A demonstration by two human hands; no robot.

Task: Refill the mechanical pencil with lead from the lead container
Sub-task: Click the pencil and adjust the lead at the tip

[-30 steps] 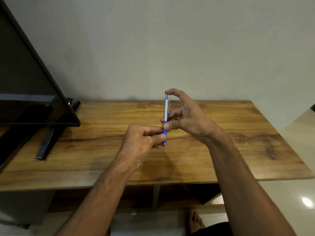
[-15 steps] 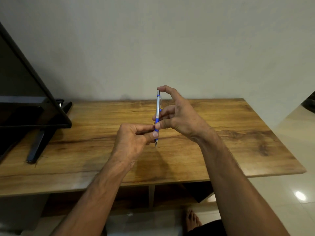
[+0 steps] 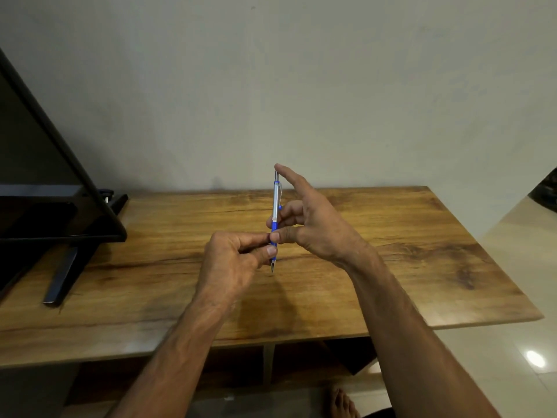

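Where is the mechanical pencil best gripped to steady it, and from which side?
On the blue lower section of the mechanical pencil, from the left, where the left hand pinches it. The pencil stands upright, tip down, so a low sideways pinch likely steadies it and leaves the top end free for the right hand, whose index fingertip rests there.

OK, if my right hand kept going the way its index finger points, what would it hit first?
The mechanical pencil, at its top end: the right hand has its index fingertip seemingly touching it. Past that, only the wall behind the table, though depth is unclear.
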